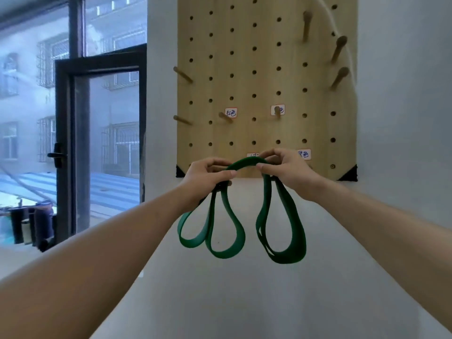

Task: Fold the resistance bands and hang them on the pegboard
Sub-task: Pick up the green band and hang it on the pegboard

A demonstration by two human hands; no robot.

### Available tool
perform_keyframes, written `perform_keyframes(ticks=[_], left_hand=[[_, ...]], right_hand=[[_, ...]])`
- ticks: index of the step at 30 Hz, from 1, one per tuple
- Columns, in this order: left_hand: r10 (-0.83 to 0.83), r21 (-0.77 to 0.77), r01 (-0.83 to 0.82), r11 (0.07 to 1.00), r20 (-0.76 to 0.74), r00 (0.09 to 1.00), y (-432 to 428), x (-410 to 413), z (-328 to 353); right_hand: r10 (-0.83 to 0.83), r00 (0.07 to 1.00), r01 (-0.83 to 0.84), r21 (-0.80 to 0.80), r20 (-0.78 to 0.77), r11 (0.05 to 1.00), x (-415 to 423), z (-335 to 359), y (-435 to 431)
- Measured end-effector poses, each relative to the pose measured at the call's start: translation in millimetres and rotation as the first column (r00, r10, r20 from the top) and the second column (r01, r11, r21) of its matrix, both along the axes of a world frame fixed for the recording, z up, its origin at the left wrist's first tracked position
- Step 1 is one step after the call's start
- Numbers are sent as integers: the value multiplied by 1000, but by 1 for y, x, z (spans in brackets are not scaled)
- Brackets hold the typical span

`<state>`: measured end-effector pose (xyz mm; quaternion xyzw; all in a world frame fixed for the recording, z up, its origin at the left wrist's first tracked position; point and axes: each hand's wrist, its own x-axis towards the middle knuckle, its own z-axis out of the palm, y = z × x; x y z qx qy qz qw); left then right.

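Note:
A green resistance band [247, 163] is folded into several loops that hang down against the white wall. My left hand [208, 174] grips the left bundle of loops, and my right hand [283, 167] pinches the right bundle; a short arch of band spans between them. Both hands sit in front of the bottom edge of the wooden pegboard [266, 69]. The board carries several wooden pegs, such as one peg [225, 117] beside a small white label [231, 112]. My hands hide part of the lowest row of holes and a label there.
An open dark-framed window [97, 143] stands to the left, its handle [56, 155] facing the room. Black corner brackets [349, 173] hold the pegboard's bottom corners. A white cord [342, 35] runs down the board's upper right. Plain white wall lies below the board.

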<state>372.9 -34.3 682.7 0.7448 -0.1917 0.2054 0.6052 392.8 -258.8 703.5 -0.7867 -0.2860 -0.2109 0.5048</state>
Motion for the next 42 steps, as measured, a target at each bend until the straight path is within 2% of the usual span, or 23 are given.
perform_keyframes(ticks=[4, 8, 14, 20, 24, 28, 33, 36, 42], left_hand=[[40, -32, -38, 999, 70, 997, -16, 33, 22], [55, -38, -52, 998, 86, 995, -23, 69, 31], [107, 39, -114, 993, 150, 983, -23, 122, 26], [131, 18, -137, 990, 192, 973, -35, 168, 10], [106, 23, -109, 994, 111, 988, -38, 184, -6], [31, 56, -34, 998, 61, 998, -29, 172, -17], [176, 144, -189, 971, 102, 979, -21, 133, -26], [220, 199, -250, 947, 162, 962, -16, 101, -37], [87, 356, -103, 929, 59, 994, 3, 46, -96]], right_hand=[[-77, 997, 76, 40, 32, 996, 27, 22, -4], [-155, 985, 155, 9, 74, 988, 53, 34, -3], [-177, 971, 186, -42, 159, 982, 106, 27, -2], [-330, 902, 359, -58, 279, 931, 150, 10, 0], [-350, 890, 398, -122, 293, 909, 160, -8, -5], [-291, 920, 336, -149, 261, 930, 150, -20, -16], [-304, 895, 358, -122, 325, 926, 118, -39, -25], [-306, 911, 354, -142, 278, 924, 87, -60, -26], [-177, 977, 206, -341, 115, 917, 43, -144, -24]])
